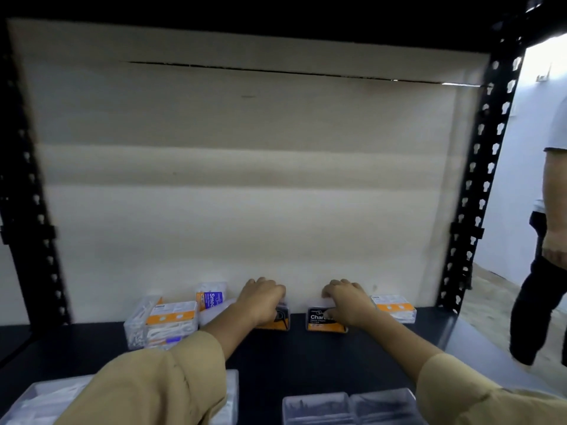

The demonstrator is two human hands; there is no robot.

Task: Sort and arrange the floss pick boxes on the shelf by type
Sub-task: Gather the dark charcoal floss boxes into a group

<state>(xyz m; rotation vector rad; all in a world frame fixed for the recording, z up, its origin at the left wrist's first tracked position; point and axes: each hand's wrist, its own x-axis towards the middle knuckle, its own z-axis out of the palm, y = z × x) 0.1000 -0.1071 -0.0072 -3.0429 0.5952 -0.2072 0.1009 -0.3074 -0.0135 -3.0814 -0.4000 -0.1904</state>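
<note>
In the head view, the left hand (264,299) is seen curled over a black-and-orange box (277,322) at the back of the dark shelf (276,357). The right hand (346,302) is closed round a charcoal box (322,321) near it, a gap between them. White-and-orange boxes (162,320) are stacked to the left, and one more white box (395,308) lies at far right. Sorting is judged partly done: white types are still split, and front boxes (346,406) remain unplaced.

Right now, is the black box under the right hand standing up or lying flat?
Standing up: the black box shows its label facing forward, right hand gripping its top.
</note>
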